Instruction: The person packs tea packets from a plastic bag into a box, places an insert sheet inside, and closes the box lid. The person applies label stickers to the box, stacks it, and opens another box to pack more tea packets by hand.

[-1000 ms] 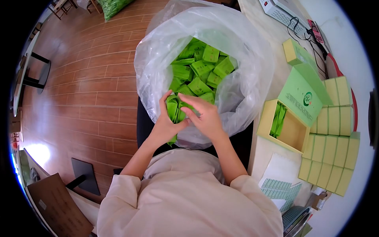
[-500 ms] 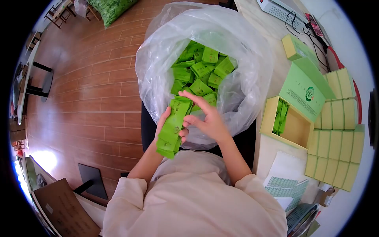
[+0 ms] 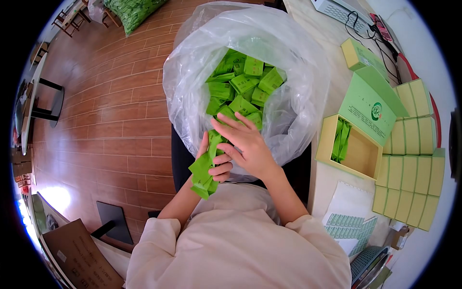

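Observation:
My left hand [image 3: 222, 169] is wrapped round a small bunch of green foil packets [image 3: 202, 173], held low in front of my body. The lower packets fan out and tilt below its fingers. My right hand [image 3: 250, 147] lies over the upper end of the bunch, its fingers stretched out and apart, its thumb close to the packets. Whether that thumb touches them I cannot tell. Just beyond the fingers, many similar packets lie heaped in a large clear plastic bag [image 3: 303, 62] with its mouth spread wide.
On the table [image 3: 315, 29] to the right, an open box [image 3: 363, 156] holds some upright green packets at its left side. Stacked boxes [image 3: 409, 178], a printed sheet [image 3: 346, 226] and cables [image 3: 380, 48] are around it. A filled green sack [image 3: 132, 14] rests on the wooden floor [image 3: 130, 130].
The held packets have shifted from a neat row into a looser, fanned bunch slightly lower. My right hand has moved a little left over them, its fingers spreading.

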A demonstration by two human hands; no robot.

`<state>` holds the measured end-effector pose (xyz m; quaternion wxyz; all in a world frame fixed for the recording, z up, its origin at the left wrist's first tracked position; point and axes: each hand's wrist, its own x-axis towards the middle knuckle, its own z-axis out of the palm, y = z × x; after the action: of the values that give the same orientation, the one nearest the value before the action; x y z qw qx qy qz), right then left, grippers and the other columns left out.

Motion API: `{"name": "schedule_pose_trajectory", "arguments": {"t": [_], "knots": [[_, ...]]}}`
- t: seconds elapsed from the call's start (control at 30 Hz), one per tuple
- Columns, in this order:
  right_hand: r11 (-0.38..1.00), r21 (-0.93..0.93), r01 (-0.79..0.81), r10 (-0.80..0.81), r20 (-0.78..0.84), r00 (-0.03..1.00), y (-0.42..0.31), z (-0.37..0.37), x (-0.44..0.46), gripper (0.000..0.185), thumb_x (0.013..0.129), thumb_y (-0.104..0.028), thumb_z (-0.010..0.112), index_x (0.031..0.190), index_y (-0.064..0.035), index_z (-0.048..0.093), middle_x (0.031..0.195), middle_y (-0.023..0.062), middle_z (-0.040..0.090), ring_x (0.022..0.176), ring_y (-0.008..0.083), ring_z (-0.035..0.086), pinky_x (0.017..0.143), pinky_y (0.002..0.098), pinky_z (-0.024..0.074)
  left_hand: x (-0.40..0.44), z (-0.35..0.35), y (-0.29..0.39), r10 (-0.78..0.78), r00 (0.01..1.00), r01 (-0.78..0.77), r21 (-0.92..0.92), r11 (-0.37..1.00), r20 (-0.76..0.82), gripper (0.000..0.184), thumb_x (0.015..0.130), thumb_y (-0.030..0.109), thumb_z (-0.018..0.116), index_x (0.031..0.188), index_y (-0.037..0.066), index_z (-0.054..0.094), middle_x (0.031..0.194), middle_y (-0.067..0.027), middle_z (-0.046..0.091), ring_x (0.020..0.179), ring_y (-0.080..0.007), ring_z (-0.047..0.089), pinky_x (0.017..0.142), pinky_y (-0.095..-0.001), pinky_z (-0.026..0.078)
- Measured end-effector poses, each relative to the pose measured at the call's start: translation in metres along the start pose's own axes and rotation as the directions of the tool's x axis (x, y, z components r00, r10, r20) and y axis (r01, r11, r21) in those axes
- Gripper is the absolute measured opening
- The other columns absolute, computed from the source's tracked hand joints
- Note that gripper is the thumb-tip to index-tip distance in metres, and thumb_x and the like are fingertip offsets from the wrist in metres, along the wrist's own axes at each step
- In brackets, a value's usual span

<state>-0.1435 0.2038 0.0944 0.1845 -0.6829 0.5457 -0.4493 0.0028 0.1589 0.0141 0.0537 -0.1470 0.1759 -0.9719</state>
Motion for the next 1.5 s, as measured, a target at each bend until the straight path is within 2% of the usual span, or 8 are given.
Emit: {"name": "schedule_pose_trajectory", "arguments": {"t": [0.2,0.4,0.67,0.87,0.97,1.03,1.27,1.5], "knots": [[0.977,-0.181,0.112,-0.118,-0.026,0.993,0.001,0.006,-0.002,0.039,0.083,-0.006,0.064,0.121,-0.0028,0.057,0.116,0.0117,0.063,0.117,0.0245,0.056,0.102,0.045,0.0376,-0.002,0.0,-0.002,0.023,1.0,-0.023,0.05,0.998,-0.012,0.063,0.088,0.071,0.034,0.11,0.016,0.055,0.074,-0.0012,0.052,0.052,-0.0143,0.048,0.043,-0.0289,0.038],[0.968,0.243,-0.056,0.071,-0.052,0.996,0.002,0.003,-0.006,0.041,0.083,-0.01,0.063,0.123,-0.0032,0.056,0.123,0.0114,0.059,0.118,0.0267,0.053,0.104,0.0456,0.0349,0.003,0.017,-0.002,0.045,0.996,-0.045,0.001,0.999,-0.078,0.066,0.089,0.07,0.035,0.11,0.011,0.053,0.074,0.0,0.049,0.054,-0.0125,0.046,0.048,-0.0281,0.034],[0.962,-0.266,0.057,-0.058,0.005,0.998,-0.003,-0.008,-0.002,0.046,0.081,-0.018,0.066,0.124,-0.0056,0.058,0.132,0.0054,0.055,0.123,0.025,0.047,0.105,0.0447,0.031,0.002,0.016,0.001,0.035,0.997,-0.035,-0.006,0.999,-0.062,0.067,0.09,0.069,0.034,0.106,0.006,0.053,0.072,0.0012,0.049,0.054,-0.0114,0.045,0.05,-0.0275,0.032],[0.995,-0.098,-0.013,0.008,-0.051,0.999,-0.006,-0.013,-0.001,0.04,0.08,-0.008,0.065,0.12,-0.006,0.06,0.123,0.0081,0.06,0.11,0.0258,0.055,0.097,0.0384,0.0369,0.008,0.021,0.003,0.028,0.997,-0.025,0.038,0.999,-0.075,0.066,0.091,0.068,0.031,0.107,0.009,0.054,0.074,-0.0004,0.046,0.057,-0.0121,0.043,0.051,-0.0278,0.03],[0.985,0.095,-0.144,0.153,-0.091,0.984,-0.006,-0.016,-0.004,0.035,0.081,-0.001,0.062,0.115,-0.0057,0.062,0.108,0.0087,0.063,0.099,0.0244,0.057,0.087,0.0346,0.0429,0.005,0.03,-0.005,0.099,0.976,-0.052,0.231,0.972,-0.196,0.06,0.091,0.063,0.04,0.115,0.009,0.053,0.082,-0.0027,0.052,0.064,-0.015,0.052,0.055,-0.0312,0.041],[0.975,0.109,-0.192,0.2,-0.069,0.977,-0.004,-0.018,-0.005,0.033,0.081,0.0,0.06,0.114,-0.0057,0.062,0.103,0.0084,0.062,0.096,0.0235,0.056,0.083,0.033,0.0445,0.009,0.044,-0.016,0.372,0.756,0.231,0.752,0.618,-0.539,0.058,0.088,0.058,0.053,0.115,0.006,0.052,0.086,-0.007,0.056,0.065,-0.0195,0.054,0.057,-0.0328,0.045],[0.937,0.246,-0.247,0.262,-0.032,0.965,-0.014,-0.016,0.002,0.036,0.079,-0.007,0.069,0.114,-0.0074,0.063,0.106,0.0071,0.063,0.1,0.0216,0.054,0.08,0.0312,0.0468,-0.008,0.042,-0.008,0.056,0.941,0.051,0.302,0.952,-0.335,0.073,0.087,0.068,0.041,0.137,0.015,0.039,0.075,-0.0056,0.052,0.062,-0.0197,0.052,0.057,-0.0312,0.043],[0.992,0.077,-0.099,0.104,-0.066,0.992,-0.01,-0.008,0.002,0.037,0.077,-0.008,0.071,0.113,-0.0081,0.065,0.109,0.005,0.065,0.105,0.0256,0.054,0.093,0.0363,0.0402,-0.007,0.03,-0.006,0.048,0.963,0.02,0.247,0.969,-0.265,0.074,0.082,0.079,0.028,0.12,0.019,0.05,0.056,0.003,0.042,0.041,-0.0116,0.039,0.042,-0.0263,0.031]]}}
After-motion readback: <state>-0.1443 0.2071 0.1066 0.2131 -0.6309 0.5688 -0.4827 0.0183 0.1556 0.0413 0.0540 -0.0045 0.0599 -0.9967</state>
